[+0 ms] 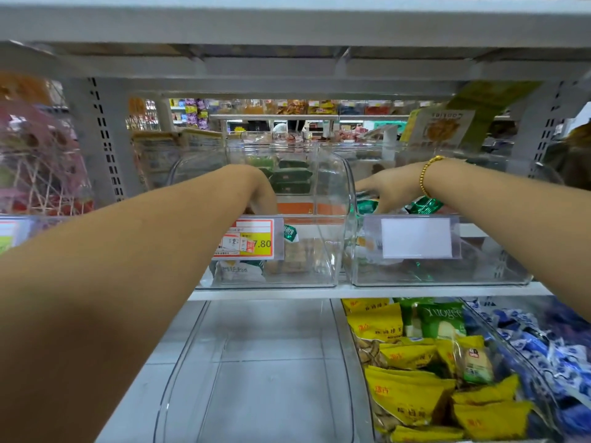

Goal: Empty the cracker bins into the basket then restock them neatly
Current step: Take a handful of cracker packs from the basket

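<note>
Two clear cracker bins stand side by side on the middle shelf. The left bin (323, 251) carries a 7.80 price tag (248, 239) and holds a few cracker packets (240, 270) at its bottom. My left hand (263, 193) dips into this bin, its fingers hidden behind the front rim. The right bin (479, 270) has a blank white label (415, 236) and green packets (425, 204) inside. My right hand (388, 190), with a gold bracelet on the wrist, reaches into it, fingers stretched out leftward over the green packets. No basket is in view.
Dark green packets (291, 179) are stacked behind the left bin. On the lower shelf sit an empty clear bin (256, 362), a bin of yellow packets (412, 391) and a bin of blue packets (543, 346). The upper shelf (287, 24) hangs close overhead.
</note>
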Demonstrator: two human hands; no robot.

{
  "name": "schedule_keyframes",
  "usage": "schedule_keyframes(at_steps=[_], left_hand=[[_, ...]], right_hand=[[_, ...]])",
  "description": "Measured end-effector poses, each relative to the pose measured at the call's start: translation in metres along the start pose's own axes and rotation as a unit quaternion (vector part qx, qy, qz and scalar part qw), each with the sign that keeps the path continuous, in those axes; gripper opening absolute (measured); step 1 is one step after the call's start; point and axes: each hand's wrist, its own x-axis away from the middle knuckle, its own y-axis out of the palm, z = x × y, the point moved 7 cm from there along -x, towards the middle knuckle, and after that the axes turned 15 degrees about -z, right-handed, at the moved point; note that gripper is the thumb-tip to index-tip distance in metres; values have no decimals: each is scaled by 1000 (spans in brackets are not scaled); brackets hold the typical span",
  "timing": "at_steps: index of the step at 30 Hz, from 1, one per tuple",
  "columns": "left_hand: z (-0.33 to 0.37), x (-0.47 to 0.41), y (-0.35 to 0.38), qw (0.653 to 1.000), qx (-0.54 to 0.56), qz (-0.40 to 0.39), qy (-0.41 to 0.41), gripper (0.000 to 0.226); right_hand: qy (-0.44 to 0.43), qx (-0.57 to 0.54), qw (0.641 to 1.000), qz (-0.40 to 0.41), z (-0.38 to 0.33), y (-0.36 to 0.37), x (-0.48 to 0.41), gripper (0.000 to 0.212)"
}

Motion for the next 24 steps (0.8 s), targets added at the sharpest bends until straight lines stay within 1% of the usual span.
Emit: schedule_keyframes(at_steps=[3, 6, 10, 12, 15, 18, 20, 24], left_hand=[[-1, 3, 1, 999, 30, 12, 20, 65], [1, 8, -1, 997, 55, 38, 49, 57], [14, 18, -9, 988, 60, 93, 109, 42], [18, 23, -11, 986, 48, 112, 118, 37], [18, 28, -14, 983, 44, 123, 129, 34], [14, 36, -16, 978, 66, 131, 150, 37], [9, 45, -15, 977, 71, 128, 153, 33], [-1, 65, -4, 985, 71, 73, 136, 26]], right_hand=[[6, 12, 1000, 14, 0, 0, -2, 66], [5, -19, 999, 35, 2, -3, 3, 66], [-6, -102, 990, 102, 5, -15, 29, 54], [-20, -156, 979, 129, 7, -19, 44, 53], [-17, -194, 968, 157, 11, -19, 65, 50], [-16, -221, 959, 178, 13, -16, 83, 51], [-15, -249, 950, 187, 14, -14, 93, 51], [-35, -323, 922, 210, 10, -10, 107, 55]])
